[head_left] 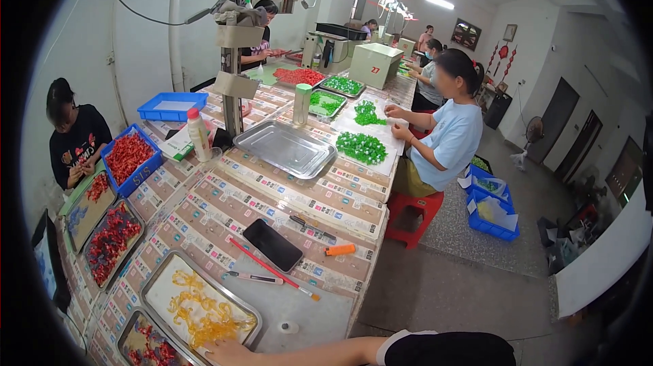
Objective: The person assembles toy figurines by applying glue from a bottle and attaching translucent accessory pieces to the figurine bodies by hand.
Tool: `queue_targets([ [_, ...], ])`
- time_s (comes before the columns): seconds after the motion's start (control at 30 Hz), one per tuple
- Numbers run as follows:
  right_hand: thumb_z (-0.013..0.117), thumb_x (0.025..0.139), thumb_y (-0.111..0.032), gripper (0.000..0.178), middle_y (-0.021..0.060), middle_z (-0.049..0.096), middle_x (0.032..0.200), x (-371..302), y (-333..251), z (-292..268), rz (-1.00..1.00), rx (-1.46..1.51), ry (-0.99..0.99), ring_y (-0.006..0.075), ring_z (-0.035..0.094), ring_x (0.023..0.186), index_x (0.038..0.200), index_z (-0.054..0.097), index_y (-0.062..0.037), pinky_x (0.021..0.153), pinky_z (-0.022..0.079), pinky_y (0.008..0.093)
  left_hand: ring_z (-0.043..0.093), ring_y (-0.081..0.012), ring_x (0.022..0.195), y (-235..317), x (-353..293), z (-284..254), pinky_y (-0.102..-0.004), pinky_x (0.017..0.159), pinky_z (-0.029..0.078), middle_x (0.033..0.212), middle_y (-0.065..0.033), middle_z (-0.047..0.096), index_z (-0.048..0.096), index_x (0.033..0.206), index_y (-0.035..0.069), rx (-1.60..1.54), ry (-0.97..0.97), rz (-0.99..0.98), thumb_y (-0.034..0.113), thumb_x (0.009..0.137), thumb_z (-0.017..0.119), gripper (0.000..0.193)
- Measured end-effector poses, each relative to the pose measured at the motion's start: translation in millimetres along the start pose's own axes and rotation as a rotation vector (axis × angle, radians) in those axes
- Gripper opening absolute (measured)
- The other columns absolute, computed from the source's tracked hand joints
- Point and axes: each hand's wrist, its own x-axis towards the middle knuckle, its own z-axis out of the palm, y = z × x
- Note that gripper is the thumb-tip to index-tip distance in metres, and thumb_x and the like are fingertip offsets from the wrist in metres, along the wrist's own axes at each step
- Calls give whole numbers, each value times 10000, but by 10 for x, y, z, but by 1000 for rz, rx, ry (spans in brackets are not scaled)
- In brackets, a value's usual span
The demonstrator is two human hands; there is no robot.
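Observation:
My right hand [228, 351] reaches leftward along the lower edge, its bare forearm coming out of a black short sleeve with white trim. It lies flat on the near rim of a metal tray [253, 310] that holds translucent yellow-orange moulded pieces [201, 311]. The fingertips touch the edge of that pile and grip nothing. My left hand is out of the picture.
On the patterned table lie a black phone [272, 244], a red-handled brush [272, 271], a pen [255, 277], an orange marker [340, 250] and an empty steel tray [286, 148]. Trays of red pieces [110, 240] line the left edge. A seated person [445, 138] sorts green pieces [362, 147]; other people work nearby.

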Motion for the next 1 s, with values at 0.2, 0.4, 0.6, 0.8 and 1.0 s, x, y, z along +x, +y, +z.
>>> queue_targets([
  [0.2, 469, 728, -131, 275, 152, 569, 834, -37, -165, -416, 122, 93, 20, 294, 547, 763, 966, 581, -53, 673, 431, 412, 534, -316, 889, -24, -18, -57, -376, 771, 425, 971, -162, 559, 529, 1050, 27, -45, 109, 98, 291, 767, 587, 391],
  [0.4, 443, 735, -151, 233, 133, 554, 865, -86, -170, -374, 106, 67, 113, 309, 524, 825, 903, 584, -71, 720, 409, 438, 538, -303, 891, -90, -77, -83, -360, 807, 412, 953, -171, 565, 528, 1040, -2, -90, 212, 123, 162, 759, 588, 331],
  [0.6, 455, 739, -150, 229, 121, 545, 878, -115, -160, -318, 48, 122, 218, 286, 528, 817, 919, 565, -63, 701, 433, 403, 542, -251, 913, -317, -52, -63, -308, 793, 418, 989, -163, 573, 516, 1039, -12, -459, 147, 77, 178, 778, 584, 330],
  [0.8, 440, 754, -130, 218, 106, 540, 932, -142, 13, -94, -8, 184, 427, 267, 542, 844, 930, 556, -74, 675, 460, 350, 525, -226, 886, -379, 18, 125, -309, 783, 409, 978, -110, 563, 524, 1002, 28, -754, 274, 276, 243, 812, 538, 287],
  [1.0, 466, 743, -151, 194, 101, 540, 964, -102, -47, -3, -43, 132, 595, 262, 545, 835, 895, 574, -97, 663, 461, 346, 513, -214, 881, -341, -235, -37, -300, 782, 399, 985, -102, 553, 517, 1010, 39, -1053, 147, 182, 254, 818, 524, 289],
])
